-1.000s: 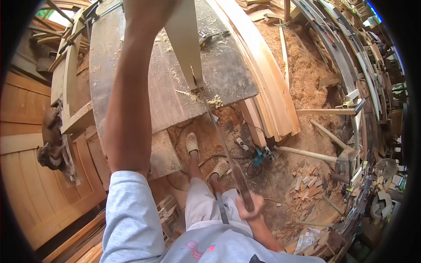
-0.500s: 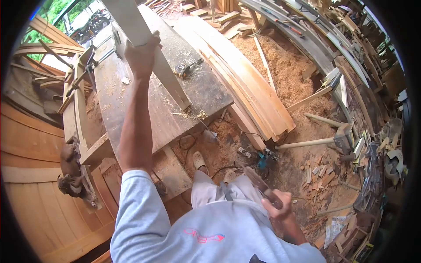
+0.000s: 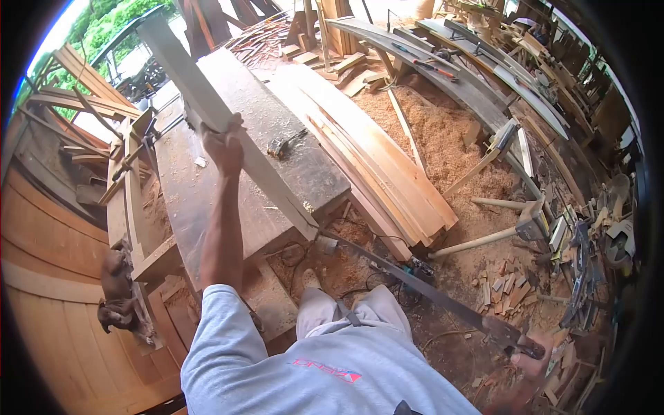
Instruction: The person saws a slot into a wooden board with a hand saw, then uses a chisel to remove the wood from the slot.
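My left hand (image 3: 225, 146) is wrapped round a long pale wooden beam (image 3: 273, 197) that slants over the workbench (image 3: 242, 218). The beam's near end reaches the bench's front edge. Out to the right, my right hand (image 3: 537, 354) grips the handle of a handsaw (image 3: 429, 292). The long dark blade stretches from that hand back toward the beam's near end, its tip close by it. A small power-tool-like object (image 3: 279, 148) lies among wood shavings on the bench, right of the beam.
Long planks (image 3: 387, 166) lie stacked right of the bench. Sawdust (image 3: 408, 128) covers the floor behind them. Wood offcuts (image 3: 507, 283) and a long-handled mallet (image 3: 531, 225) are at the right. A brown dog (image 3: 119, 287) rests on the left. Cables run across the floor near my feet.
My right hand has moved out to the right with the saw, and more of its blade shows. The beam's near end has shifted down and right in view. My left hand still grips it.
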Demonstrator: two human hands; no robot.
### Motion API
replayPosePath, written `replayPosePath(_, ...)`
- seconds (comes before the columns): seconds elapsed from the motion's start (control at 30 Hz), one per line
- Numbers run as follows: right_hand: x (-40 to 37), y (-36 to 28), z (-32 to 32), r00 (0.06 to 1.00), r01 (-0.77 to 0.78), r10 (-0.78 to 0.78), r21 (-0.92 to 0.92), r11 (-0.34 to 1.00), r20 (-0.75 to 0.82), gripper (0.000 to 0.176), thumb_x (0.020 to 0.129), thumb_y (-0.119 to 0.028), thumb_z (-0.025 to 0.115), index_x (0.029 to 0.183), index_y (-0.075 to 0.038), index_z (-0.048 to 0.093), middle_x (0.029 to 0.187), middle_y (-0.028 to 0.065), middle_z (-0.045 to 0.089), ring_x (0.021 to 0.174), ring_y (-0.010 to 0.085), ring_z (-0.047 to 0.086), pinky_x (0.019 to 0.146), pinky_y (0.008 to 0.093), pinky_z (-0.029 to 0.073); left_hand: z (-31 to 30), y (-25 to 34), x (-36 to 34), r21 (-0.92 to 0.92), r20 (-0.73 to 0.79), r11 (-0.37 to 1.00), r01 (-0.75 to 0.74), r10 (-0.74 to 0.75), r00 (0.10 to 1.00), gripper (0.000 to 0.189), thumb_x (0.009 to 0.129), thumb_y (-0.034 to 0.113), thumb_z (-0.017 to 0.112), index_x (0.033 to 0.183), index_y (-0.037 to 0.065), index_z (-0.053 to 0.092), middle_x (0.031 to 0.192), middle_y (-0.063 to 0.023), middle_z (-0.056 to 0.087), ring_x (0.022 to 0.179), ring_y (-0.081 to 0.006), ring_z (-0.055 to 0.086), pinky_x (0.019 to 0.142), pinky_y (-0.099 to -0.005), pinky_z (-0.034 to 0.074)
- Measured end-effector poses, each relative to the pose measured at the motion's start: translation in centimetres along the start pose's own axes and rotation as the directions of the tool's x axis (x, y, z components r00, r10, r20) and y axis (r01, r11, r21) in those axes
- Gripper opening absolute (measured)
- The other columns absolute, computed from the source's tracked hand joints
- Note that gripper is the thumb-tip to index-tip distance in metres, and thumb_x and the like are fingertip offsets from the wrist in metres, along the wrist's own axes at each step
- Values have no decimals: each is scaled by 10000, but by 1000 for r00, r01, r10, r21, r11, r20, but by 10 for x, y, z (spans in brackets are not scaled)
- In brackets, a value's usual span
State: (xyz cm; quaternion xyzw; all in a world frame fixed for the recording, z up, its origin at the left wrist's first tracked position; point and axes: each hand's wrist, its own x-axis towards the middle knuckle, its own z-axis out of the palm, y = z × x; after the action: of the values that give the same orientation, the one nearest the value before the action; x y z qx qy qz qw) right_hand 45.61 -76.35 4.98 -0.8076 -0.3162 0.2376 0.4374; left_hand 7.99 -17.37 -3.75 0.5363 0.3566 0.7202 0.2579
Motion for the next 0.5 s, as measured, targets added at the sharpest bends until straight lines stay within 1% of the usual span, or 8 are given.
replayPosePath(0.03, 2, 0, 5, 999, -41, 41, -29, 999, -1, 405, 531, -361, 771, 588, -4, 590, 519, 4, 503, 486, 114, 466, 495, 271, 340, -5, -1, 6, 18, -12, 999, -47, 47, 999, 368, 831, 51, 744, 1103, -62, 523, 919, -130, 640, 767, -192, 661, 696, -304, 556)
replayPosePath(0.23, 25, 29, 17, 983, 44, -55, 68, 997, 176, 351, 538, -290, 791, 622, -9, 599, 541, -18, 504, 507, 99, 484, 496, 258, 340, -21, 50, 39, 159, -44, 958, -238, 248, 968, 336, 834, 28, 732, 1099, -53, 542, 942, -112, 640, 814, -171, 640, 740, -289, 518)
replayPosePath(0.3, 29, 41, 24, 996, 43, -25, 213, 976, -86, 396, 532, -314, 808, 685, -3, 618, 590, -6, 538, 523, 98, 499, 498, 259, 361, -31, 46, 51, 108, -44, 962, -251, 257, 965, 302, 826, 25, 736, 1067, -42, 568, 941, -102, 645, 830, -167, 634, 760, -294, 513)
replayPosePath(0.33, 43, 51, 9, 994, 54, -71, 188, 981, 87, 377, 556, -254, 824, 745, 6, 626, 640, 9, 563, 546, 111, 525, 504, 267, 391, -34, 47, 54, 156, -49, 959, -238, 248, 967, 293, 820, 30, 742, 1054, -36, 580, 942, -96, 648, 835, -167, 633, 767, -292, 509)
replayPosePath(0.37, 54, 63, -2, 993, 65, -82, 190, 980, 87, 377, 556, -254, 824, 745, 6, 626, 640, 9, 563, 546, 111, 525, 504, 267, 391, -40, 48, 58, 207, -56, 952, -225, 241, 969, 284, 814, 35, 748, 1042, -30, 593, 943, -90, 650, 841, -167, 633, 775, -290, 505)
replayPosePath(0.43, 70, 103, -16, 954, 128, -191, 265, 956, 230, 622, 687, -169, 867, 1191, -23, 533, 834, 98, 608, 651, 167, 586, 575, 302, 474, -56, 42, 73, 191, -74, 957, -217, 234, 969, 284, 801, 51, 757, 1029, -30, 610, 929, -93, 662, 816, -164, 637, 746, -285, 507)
replayPosePath(0.47, 78, 125, -21, 951, 134, -198, 263, 955, 235, 622, 687, -169, 867, 1191, -23, 533, 834, 98, 608, 651, 167, 586, 575, 302, 474, -64, 41, 79, 191, -82, 965, -182, 200, 976, 290, 799, 63, 757, 1031, -32, 611, 914, -96, 666, 793, -163, 637, 729, -283, 506)
replayPosePath(0.5, 83, 148, -25, 971, 162, -216, 387, 908, 102, 618, 698, -172, 862, 1199, -23, 532, 826, 93, 603, 649, 163, 577, 581, 297, 469, -75, 39, 88, 192, -88, 971, -145, 164, 982, 297, 797, 75, 757, 1032, -35, 612, 899, -98, 670, 770, -162, 638, 712, -281, 506)
